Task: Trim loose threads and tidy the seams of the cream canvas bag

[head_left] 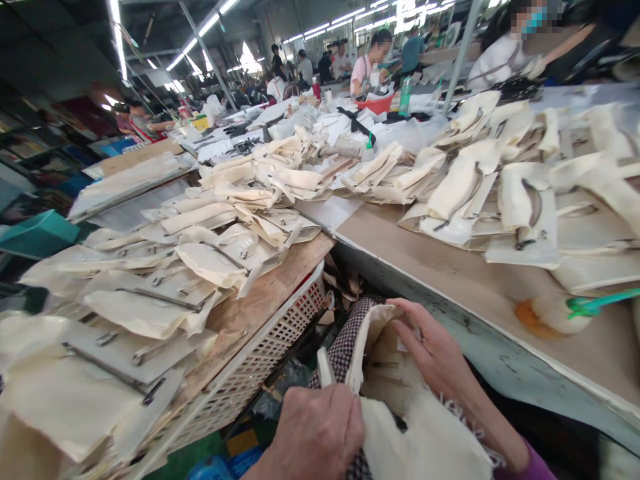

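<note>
"Checking the far left first: what's at nine o'clock?"

"Stacks of cream fabric bag panels [125, 320] with dark metal strips lying on them, heaped over a wooden board [260, 313] and a white plastic crate [270, 347]."

"And the hands, around six o'clock?"

"Both are on a cream fabric bag [420, 433] with a frayed edge and a brown checked lining [345, 340], held just in front of the person. The left hand [315, 433] is curled tight, pinching the bag's folded edge, with a white strip [325, 367] standing up beside it. The right hand [435, 353], in a purple sleeve [530, 463], has its fingers [405, 313] spread and pressed inside the bag's mouth."

"What's farther right?"

"A long worktable [450, 280] at three o'clock, holding more cream panels [525, 207] and a green-handled brush [590, 303]."
</note>
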Demonstrator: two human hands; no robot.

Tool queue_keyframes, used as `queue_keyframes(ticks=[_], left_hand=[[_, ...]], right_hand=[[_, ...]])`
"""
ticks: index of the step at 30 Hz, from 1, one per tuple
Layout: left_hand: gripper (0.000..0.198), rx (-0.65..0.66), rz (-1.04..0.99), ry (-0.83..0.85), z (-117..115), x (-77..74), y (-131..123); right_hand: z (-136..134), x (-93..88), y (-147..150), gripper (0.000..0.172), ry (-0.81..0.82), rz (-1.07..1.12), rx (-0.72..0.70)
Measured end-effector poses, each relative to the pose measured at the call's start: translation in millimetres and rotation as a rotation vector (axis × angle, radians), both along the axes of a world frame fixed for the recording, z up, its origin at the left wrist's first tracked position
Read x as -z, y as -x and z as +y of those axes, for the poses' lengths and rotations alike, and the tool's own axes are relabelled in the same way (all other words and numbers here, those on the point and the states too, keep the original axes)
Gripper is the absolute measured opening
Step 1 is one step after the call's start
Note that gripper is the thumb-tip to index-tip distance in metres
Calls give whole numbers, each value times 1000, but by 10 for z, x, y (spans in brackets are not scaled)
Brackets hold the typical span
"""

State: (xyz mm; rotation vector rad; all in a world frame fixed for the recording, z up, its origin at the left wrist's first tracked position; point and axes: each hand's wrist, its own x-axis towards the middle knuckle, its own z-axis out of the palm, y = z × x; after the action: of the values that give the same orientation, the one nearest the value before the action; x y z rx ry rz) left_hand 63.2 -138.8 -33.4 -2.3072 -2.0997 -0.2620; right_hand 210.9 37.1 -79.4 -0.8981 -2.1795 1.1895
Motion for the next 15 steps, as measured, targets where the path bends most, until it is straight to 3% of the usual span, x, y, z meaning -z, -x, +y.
queue_keyframes(ticks=[2, 4, 7, 9, 11, 13, 15], left_hand=[[34, 90, -113, 3, 68, -69, 81], [32, 85, -250, -26, 196, -166, 169], [8, 55, -370, -156, 511, -300, 266], [31, 170, -384, -163, 761, -343, 292], [47, 368, -373, -27, 985, -343, 298], [44, 506, -375, 112, 1144, -318, 296], [34, 530, -385, 176, 1229, -292, 301]], right_hand=[[-7, -113, -36, 39, 215, 74, -6], [-28, -223, -81, 46, 461, 165, -37], [-74, -346, -165, 47, 663, 246, -98], [-119, -414, -244, 44, 630, 223, -110], [-194, -493, -348, 40, 502, 177, -36], [-310, -587, -468, 35, 320, 145, 96], [-460, -674, -576, 33, 137, 126, 164]])
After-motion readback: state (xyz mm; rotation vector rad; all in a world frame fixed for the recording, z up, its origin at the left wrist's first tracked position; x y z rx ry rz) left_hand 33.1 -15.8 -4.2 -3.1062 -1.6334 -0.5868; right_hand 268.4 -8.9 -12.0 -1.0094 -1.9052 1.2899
